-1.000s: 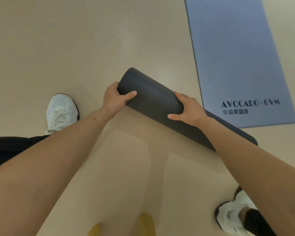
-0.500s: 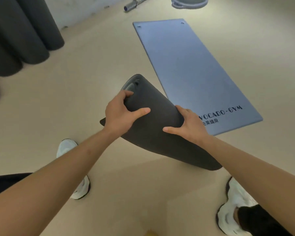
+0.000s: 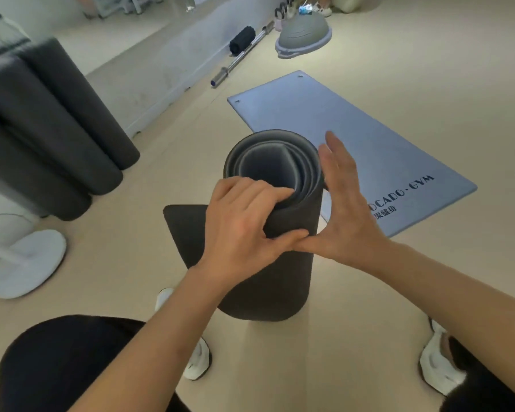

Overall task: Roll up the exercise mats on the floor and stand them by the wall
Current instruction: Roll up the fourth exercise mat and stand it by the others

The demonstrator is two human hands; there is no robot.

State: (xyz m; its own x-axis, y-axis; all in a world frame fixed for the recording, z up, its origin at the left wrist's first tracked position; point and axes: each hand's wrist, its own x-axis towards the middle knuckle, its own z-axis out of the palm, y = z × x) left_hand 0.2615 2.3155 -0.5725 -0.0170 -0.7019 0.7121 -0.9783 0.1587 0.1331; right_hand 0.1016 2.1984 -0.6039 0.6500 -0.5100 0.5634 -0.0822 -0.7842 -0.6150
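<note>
Fingers of the left hand curl over the top rim of the dark rolled mat, with the fingertips tucked inside the spiral of layers and the thumb pressed on the outer side, so this hand is closed on the roll. The right hand is open and flat, fingers stretched upward, its palm against the right side of the roll; its thumb touches the left thumb on the front of the mat. The roll stands almost upright on the beige floor between the person's white shoes, and a loose outer flap sticks out to its left. Just behind it the grey-blue flat mat lies unrolled on the floor, with letters printed near its close end. At the left, three dark rolled mats lean by the wall, well apart from the hands. Further back are a barbell bar, a black foam roller and a grey balance dome. A white round stand base sits at the left edge.
</note>
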